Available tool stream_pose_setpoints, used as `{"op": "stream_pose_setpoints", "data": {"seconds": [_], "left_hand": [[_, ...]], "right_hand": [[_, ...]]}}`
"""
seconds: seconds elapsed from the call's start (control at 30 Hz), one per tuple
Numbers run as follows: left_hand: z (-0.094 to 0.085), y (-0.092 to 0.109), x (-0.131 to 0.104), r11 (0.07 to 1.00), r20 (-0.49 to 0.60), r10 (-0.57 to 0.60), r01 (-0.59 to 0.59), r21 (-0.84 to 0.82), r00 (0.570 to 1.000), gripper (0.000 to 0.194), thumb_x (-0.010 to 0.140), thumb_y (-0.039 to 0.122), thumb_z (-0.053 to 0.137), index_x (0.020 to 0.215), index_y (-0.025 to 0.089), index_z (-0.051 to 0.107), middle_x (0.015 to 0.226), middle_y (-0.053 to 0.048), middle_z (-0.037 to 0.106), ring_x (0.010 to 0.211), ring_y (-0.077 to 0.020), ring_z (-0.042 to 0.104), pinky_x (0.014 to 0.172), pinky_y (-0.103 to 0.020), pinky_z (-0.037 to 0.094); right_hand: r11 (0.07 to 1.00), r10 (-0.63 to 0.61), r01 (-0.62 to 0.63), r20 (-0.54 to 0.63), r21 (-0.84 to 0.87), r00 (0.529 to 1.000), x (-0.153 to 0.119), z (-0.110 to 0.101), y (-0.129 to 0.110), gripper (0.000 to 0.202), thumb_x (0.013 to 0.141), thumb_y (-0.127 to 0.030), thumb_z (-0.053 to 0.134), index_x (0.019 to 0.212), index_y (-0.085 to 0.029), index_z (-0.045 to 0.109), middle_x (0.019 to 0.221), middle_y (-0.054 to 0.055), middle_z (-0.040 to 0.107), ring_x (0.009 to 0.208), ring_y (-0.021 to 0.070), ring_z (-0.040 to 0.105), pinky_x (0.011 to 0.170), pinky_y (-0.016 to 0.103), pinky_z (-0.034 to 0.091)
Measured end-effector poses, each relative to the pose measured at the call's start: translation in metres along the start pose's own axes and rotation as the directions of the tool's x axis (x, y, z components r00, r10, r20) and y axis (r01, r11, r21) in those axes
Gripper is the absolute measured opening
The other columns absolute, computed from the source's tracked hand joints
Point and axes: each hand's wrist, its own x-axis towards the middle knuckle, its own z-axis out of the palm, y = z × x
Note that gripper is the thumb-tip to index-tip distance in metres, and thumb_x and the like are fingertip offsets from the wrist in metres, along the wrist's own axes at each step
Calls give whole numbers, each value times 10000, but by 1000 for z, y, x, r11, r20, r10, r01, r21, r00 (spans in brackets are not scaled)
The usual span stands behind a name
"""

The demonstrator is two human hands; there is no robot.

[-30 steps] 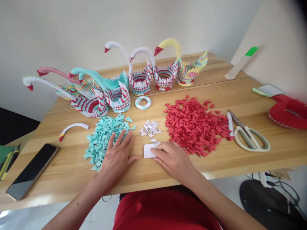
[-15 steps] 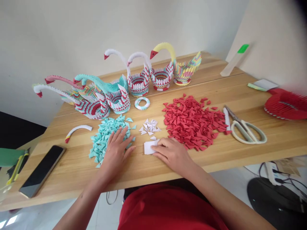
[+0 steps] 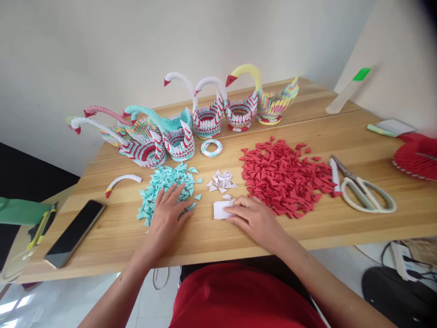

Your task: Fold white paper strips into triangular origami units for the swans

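My left hand (image 3: 168,217) lies palm down with fingers spread over the near right part of a heap of folded teal paper triangles (image 3: 152,196). My right hand (image 3: 256,219) has its thumb and fingers closed on the right end of a small white paper rectangle (image 3: 220,210), which rests on the table; whether it is one sheet or a stack I cannot tell. One white folded triangle (image 3: 226,197) sits just beyond that paper. Past it is a small group of white triangles (image 3: 222,181). A large pile of red triangles (image 3: 283,175) spreads to the right of my right hand.
Several folded-paper swans (image 3: 208,119) stand along the back of the wooden table (image 3: 205,246). A paper ring (image 3: 211,153), a curved white neck piece (image 3: 124,179) and a phone (image 3: 75,234) lie left of centre. White-handled scissors (image 3: 368,196) and a red paper piece (image 3: 418,157) are on the right.
The view has turned a little to the left, so the table's contents appear farther right. Both hands stay at nearly the same places, the right one still on the white paper.
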Motion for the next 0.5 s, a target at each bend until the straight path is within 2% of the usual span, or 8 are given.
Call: {"op": "stream_pose_setpoints", "data": {"seconds": [0.23, 0.37, 0.5], "left_hand": [[5, 2, 0, 1000, -55, 11, -11, 3, 998, 223, 951, 231, 530, 960, 236, 752, 1413, -105, 564, 1344, -335, 467, 1099, -637, 323], [4, 9, -1, 995, -76, 55, -48, 88, 996, 249, 939, 156, 513, 961, 217, 752, 1383, -109, 593, 1326, -343, 486, 1113, -633, 310], [2, 13, -2, 979, -43, 126, -118, 166, 991, 265, 935, 124, 496, 1002, 202, 740, 1386, -119, 590, 1331, -354, 479, 1117, -638, 299]], "right_hand": [[1000, 5, -5, -8, 6, 1000, 2, -3, -3, 182, 969, -263, 567, 1036, -218, 731, 915, 45, 694, 820, 174, 640, 746, 314, 474], [999, -21, 21, -12, -29, 1000, 2, -3, -4, 180, 964, -272, 576, 1034, -204, 727, 904, 52, 687, 811, 183, 638, 748, 328, 470], [997, -45, 43, -30, -69, 999, 2, -1, -4, 173, 967, -252, 565, 1024, -207, 722, 879, 51, 680, 793, 177, 637, 756, 330, 459]]}}
